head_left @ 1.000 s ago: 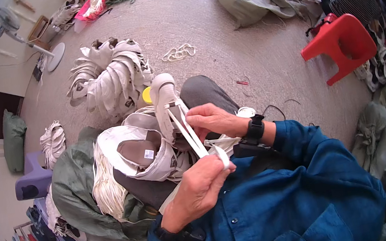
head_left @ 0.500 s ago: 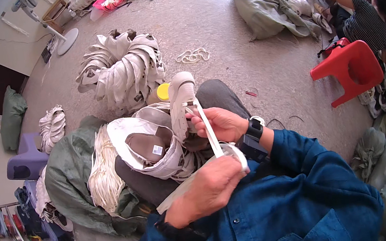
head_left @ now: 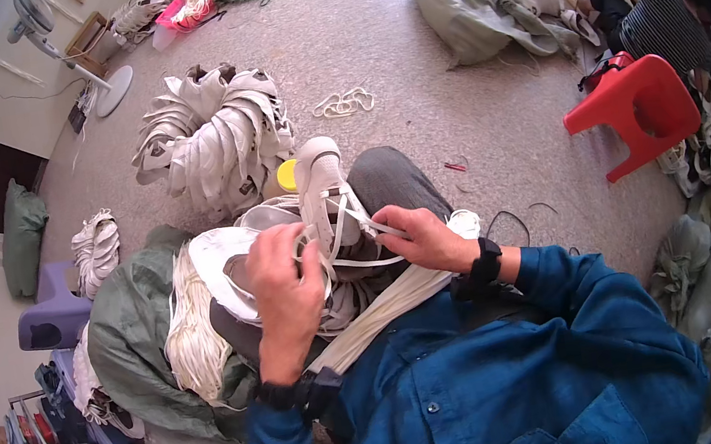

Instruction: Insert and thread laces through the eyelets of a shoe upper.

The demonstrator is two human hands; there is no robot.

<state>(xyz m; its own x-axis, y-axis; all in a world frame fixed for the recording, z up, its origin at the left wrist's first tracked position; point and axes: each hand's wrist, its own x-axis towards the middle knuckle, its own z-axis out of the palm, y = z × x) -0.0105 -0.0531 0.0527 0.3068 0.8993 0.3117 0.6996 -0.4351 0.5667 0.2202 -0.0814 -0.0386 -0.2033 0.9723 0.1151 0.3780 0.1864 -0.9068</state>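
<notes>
1. The white shoe (head_left: 318, 172) sat at the person's lap, its toe pointing away from the body, with a flat white lace (head_left: 340, 224) threaded near its throat and looping loosely toward the person.
2. Just right of the shoe's throat, the right hand (head_left: 428, 243) had its fingers clamped on the lace.
3. Just left of the shoe, the left hand (head_left: 281, 279) was raised with its fingers curved; whether they gripped any lace could not be told.
4. That hand blocked part of a pale shoe upper (head_left: 218, 256) lying left of the shoe.
5. A trouser-clad knee (head_left: 391, 182) rose close on the shoe's right, crowding that side.
6. Nearer the body than the shoe, a bundle of laces (head_left: 388, 314) crossed the lap; a hank of cream laces (head_left: 193, 347) hung to the shoe's left, against a dark green sack (head_left: 127, 325).
7. Just beyond the shoe's left side showed a yellow lid (head_left: 288, 175), and behind it a ring of shoe uppers (head_left: 215, 142) on the floor (head_left: 406, 67).
8. Farther beyond the shoe lay a loose tangled cord (head_left: 344, 102).
9. Well right of the shoe stood a red stool (head_left: 632, 102), with a co-worker in a striped top (head_left: 662, 29) behind it; well left stood a purple stool (head_left: 56, 308).
</notes>
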